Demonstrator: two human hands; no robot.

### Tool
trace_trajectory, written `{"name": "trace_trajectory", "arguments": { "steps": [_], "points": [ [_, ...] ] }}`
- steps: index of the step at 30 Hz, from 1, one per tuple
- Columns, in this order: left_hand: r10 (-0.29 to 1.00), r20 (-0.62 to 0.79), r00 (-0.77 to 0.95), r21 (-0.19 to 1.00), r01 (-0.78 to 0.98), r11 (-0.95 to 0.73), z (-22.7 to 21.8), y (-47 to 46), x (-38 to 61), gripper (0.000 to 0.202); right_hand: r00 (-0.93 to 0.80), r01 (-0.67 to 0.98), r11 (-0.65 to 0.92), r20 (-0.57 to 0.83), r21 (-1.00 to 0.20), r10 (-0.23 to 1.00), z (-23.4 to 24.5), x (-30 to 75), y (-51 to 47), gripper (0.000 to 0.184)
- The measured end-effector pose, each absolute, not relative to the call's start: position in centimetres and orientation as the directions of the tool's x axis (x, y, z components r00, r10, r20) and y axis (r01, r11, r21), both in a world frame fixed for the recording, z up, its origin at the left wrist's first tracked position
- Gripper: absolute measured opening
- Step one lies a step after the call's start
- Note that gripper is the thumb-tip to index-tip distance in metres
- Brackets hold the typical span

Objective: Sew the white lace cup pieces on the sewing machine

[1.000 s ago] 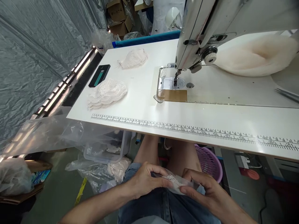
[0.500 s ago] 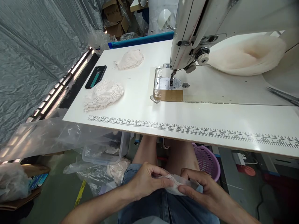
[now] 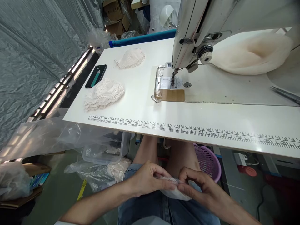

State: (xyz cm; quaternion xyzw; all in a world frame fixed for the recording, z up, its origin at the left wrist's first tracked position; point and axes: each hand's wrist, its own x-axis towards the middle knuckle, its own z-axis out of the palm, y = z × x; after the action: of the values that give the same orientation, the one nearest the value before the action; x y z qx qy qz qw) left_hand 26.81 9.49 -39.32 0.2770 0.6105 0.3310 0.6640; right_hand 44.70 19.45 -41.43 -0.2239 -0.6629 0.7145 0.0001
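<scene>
Over my lap, below the table edge, both hands pinch a small piece of white, thin fabric (image 3: 175, 194) with a lacy edge. My left hand (image 3: 153, 179) grips its left part between thumb and fingers. Close beside it, my right hand (image 3: 195, 186) has thumb and forefinger closed on the lacy edge. The fabric hangs beneath the fingertips, and part of it is hidden by them. On the table at the left lie a stack of white lace pieces (image 3: 104, 95) and, farther back, a single lace piece (image 3: 131, 58).
A sewing machine (image 3: 192, 47) stands on the white table (image 3: 140, 109), which has a printed ruler along its front edge. A phone (image 3: 96, 76) lies at the left, scissors (image 3: 286, 94) at the right. Below are a clear plastic bin (image 3: 124, 148) and a purple basket (image 3: 208, 162).
My right hand has shifted left along the fabric's edge, so its fingertips are now close to my left hand's. The fabric sags lower beneath them.
</scene>
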Motion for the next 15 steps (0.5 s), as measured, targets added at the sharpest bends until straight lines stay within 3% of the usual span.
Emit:
{"name": "trace_trajectory", "arguments": {
  "steps": [6,10,15],
  "points": [
    [0.777,-0.626,0.059,0.778,-0.024,0.628,-39.5,10.3,26.8,0.034,-0.887,0.298,-0.066,-0.302,-0.952,0.350,-41.4,44.8,19.4,0.024],
    [0.789,-0.612,0.048,0.783,0.173,0.597,-39.2,11.4,27.1,0.032,-0.862,0.308,0.006,-0.276,-0.952,0.425,-41.0,45.0,19.3,0.028],
    [0.769,-0.601,0.219,0.797,0.241,0.554,-39.5,13.0,27.3,0.044,-0.827,0.330,0.082,-0.246,-0.940,0.505,-38.0,48.5,21.7,0.028]
  ]
}}
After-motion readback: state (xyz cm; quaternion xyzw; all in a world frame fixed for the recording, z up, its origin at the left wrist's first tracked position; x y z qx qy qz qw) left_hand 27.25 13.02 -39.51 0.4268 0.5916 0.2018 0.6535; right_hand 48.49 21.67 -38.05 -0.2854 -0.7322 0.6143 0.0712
